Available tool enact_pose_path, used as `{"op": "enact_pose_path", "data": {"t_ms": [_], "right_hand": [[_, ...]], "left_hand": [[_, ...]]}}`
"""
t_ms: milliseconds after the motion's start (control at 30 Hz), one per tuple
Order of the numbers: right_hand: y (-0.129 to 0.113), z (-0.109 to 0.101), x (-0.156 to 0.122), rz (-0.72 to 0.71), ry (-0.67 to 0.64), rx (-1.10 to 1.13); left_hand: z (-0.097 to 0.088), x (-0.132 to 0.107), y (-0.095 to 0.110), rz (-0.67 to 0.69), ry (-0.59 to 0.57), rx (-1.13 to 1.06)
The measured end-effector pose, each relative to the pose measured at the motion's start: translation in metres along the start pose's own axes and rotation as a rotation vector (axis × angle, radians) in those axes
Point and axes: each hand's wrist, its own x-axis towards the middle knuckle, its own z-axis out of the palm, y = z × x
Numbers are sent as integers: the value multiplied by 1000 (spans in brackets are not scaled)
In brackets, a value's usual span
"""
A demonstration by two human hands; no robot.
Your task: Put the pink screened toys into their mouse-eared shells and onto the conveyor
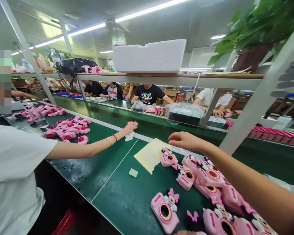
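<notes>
My right hand [182, 140] reaches in from the right, above the white strip along the belt's edge. Its fingers are loosely curved and apart, and nothing shows in them. Below it lie a yellow paper sheet [145, 153] and a pink toy camera case [169, 158] with a mouse figure on top. Only a sliver of my left hand [182, 232] shows at the bottom edge, its fingers hidden. Just above it is a black piece with a pink bow [192, 216]. Another pink camera case [158, 204] lies to its left.
More pink camera cases [212, 176] are heaped at right under my forearm. A pale green sponge block [133, 173] sits on the green tabletop [112, 195]. At left, a co-worker's hand [130, 128] holds a pink piece and white cloth. A metal post [245, 114] slants at right.
</notes>
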Motion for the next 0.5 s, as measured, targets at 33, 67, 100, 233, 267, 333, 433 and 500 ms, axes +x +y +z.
{"op": "enact_pose_path", "data": {"t_ms": [33,67,100,233,267,333,433,500], "right_hand": [[3,6,23,17,-6,-12],[7,12,41,22,-19,-16],[10,18,54,22,-36,-17],[25,35,90,27,-59,-53],[29,38,99,30,-51,-65],[38,45,119,36,-22,-82],[48,62,151,37,36,-98],[49,78,175,30,57,-104]], "left_hand": [[-15,15,-11,-4,6,-5],[-30,31,-23,-5,10,-7],[-46,49,-37,-1,12,-8],[-114,138,-94,17,24,5],[-130,160,-110,29,28,6],[-159,193,-141,59,24,11],[-192,194,-188,74,38,18],[-210,164,-216,45,74,19]]}}
